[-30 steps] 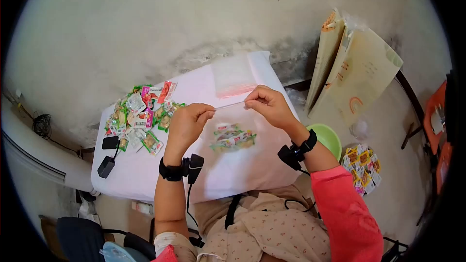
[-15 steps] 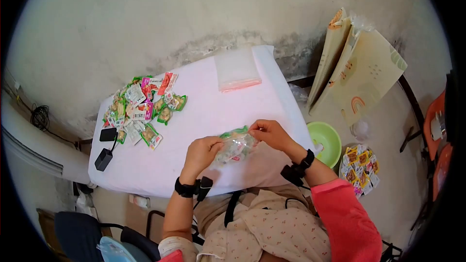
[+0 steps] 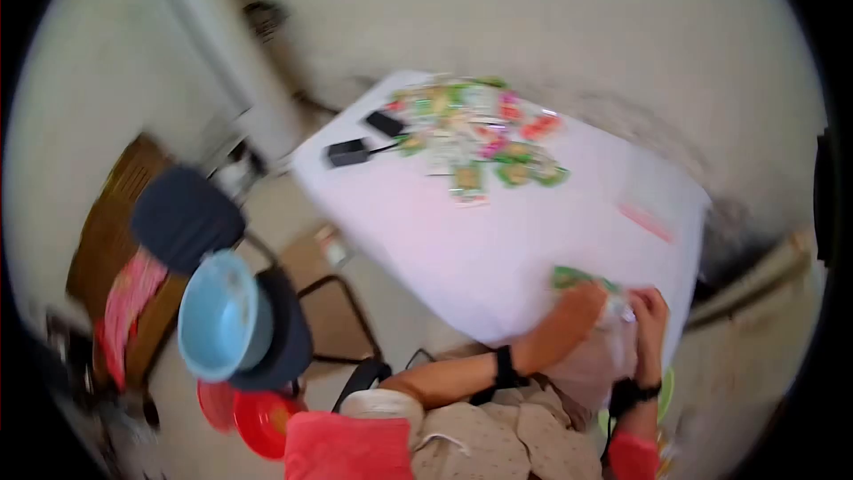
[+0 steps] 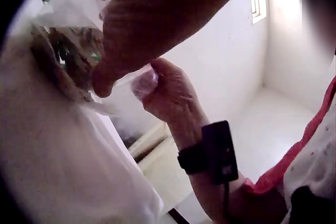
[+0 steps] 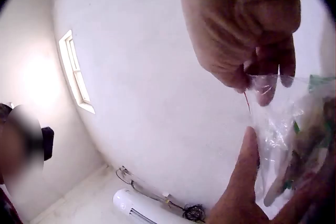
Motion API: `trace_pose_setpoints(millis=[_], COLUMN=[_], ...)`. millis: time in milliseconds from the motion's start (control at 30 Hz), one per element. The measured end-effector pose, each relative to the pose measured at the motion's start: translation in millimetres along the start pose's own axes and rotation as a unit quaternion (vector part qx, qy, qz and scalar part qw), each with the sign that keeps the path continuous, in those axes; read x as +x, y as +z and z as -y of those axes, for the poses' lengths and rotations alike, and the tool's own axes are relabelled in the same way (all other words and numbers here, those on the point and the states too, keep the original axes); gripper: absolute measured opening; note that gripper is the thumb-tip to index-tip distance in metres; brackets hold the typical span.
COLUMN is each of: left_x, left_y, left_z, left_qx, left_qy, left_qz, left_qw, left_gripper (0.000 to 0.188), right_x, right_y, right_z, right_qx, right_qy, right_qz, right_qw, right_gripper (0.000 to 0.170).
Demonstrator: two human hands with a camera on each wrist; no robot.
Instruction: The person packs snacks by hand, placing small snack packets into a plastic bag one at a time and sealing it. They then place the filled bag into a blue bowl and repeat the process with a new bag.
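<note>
Closure of the clear bag (image 5: 275,137), at the head view's lower right, is apparently being worked, its edge pinched by the right hand (image 3: 653,309), its side gripped by the left hand (image 3: 580,307), with edge-pressing probably needed next.

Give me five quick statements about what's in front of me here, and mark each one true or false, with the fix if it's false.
1. The right hand pinches a clear bag. True.
2. The clear bag is empty. False: packets with green on them show inside it.
3. Loose packets lie in a pile on the table. True.
4. The blue basin stands on the table. False: it sits on the chair.
5. The left hand rests on the black box. False: it is at the clear bag, and the black box lies near the loose packets.
</note>
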State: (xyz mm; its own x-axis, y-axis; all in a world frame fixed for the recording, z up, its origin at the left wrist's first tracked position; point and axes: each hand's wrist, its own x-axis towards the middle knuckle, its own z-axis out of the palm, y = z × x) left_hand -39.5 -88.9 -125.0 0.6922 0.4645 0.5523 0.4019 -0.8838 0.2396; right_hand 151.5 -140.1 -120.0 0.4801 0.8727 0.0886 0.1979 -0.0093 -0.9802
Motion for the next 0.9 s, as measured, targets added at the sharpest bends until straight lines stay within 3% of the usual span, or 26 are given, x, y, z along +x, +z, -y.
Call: trace_pose_setpoints(millis=[67,133,233,367,433,500,533,567,600,633,667,700,733,767,800,833,867,900], left_x=[-1.9,-1.5,0.3,1.1,-0.2,-20.9,-36.7,-62.8,-75.5,-93.1,-127.7,-152.4,-175.0,-216.8,-218.4,-252.4,-293.7,-323.6], left_y=[0.5,4.4,-1.4,-0.5,-41.5,-47.5,-60.2,-62.8,-106.7,-87.3,-171.1,-206.5,-244.4,-265.1,-307.1,-331.1,-356.7,-378.2], left_z=[5.5,8.6,15.4,54.2,73.8,104.8,119.8,150.0,148.0,164.6,156.8,166.0,163.8,173.6,160.1,170.7,176.5,181.8], left_qx=[0.070,-0.035,-0.082,-0.141,-0.273,-0.274,-0.187,-0.281,-0.167,-0.186,-0.173,0.029,0.121,0.158,0.036,0.155,0.340,0.362], left_qy=[-0.050,-0.098,-0.110,-0.118,-0.226,-0.237,-0.180,-0.290,-0.298,-0.337,-0.431,-0.455,-0.527,-0.511,-0.548,-0.549,-0.527,-0.511], left_qz=[-0.043,0.057,0.051,-0.031,0.051,-0.050,-0.117,-0.077,-0.082,-0.132,-0.184,-0.134,-0.107,-0.253,-0.385,-0.397,-0.312,-0.343], left_qw=[0.995,0.993,0.989,0.982,0.934,0.931,0.959,0.911,0.936,0.913,0.866,0.880,0.835,0.806,0.742,0.719,0.713,0.700], left_gripper=[0.066,0.061,0.051,0.037,0.028,0.029,0.031,0.034,0.033,0.026,0.028,0.027,0.028,0.032,0.037,0.039,0.040,0.038], right_x=[1.8,10.7,26.3,46.1,40.6,40.3,41.3,42.8,44.6,46.3,47.0,46.0,44.7,44.1,41.8,41.7,41.8,43.5], right_y=[0.5,3.1,18.2,48.6,71.7,81.3,85.2,89.6,92.9,95.1,98.7,103.2,108.0,113.4,119.5,124.0,127.8,131.6], right_z=[1.6,6.7,21.1,55.7,85.7,98.2,99.3,100.1,97.9,92.7,88.1,85.5,83.6,83.0,82.8,80.3,76.9,71.8], right_qx=[0.044,0.075,0.070,0.049,0.085,0.077,0.079,0.082,0.085,0.096,0.107,0.108,0.115,0.121,0.115,0.116,0.112,0.109], right_qy=[-0.033,-0.046,-0.060,-0.103,-0.119,-0.131,-0.137,-0.143,-0.144,-0.145,-0.146,-0.145,-0.122,-0.099,-0.086,-0.084,-0.076,-0.067], right_qz=[0.013,0.028,0.058,0.099,0.048,0.055,0.085,0.114,0.116,0.157,0.197,0.200,0.206,0.211,0.200,0.202,0.213,0.225], right_qw=[0.998,0.996,0.994,0.989,0.988,0.987,0.984,0.980,0.979,0.972,0.964,0.963,0.964,0.965,0.969,0.969,0.968,0.966], right_gripper=[0.004,0.005,0.007,0.011,0.012,0.013,0.012,0.012,0.012,0.012,0.012,0.012,0.010,0.009,0.008,0.008,0.009,0.009])
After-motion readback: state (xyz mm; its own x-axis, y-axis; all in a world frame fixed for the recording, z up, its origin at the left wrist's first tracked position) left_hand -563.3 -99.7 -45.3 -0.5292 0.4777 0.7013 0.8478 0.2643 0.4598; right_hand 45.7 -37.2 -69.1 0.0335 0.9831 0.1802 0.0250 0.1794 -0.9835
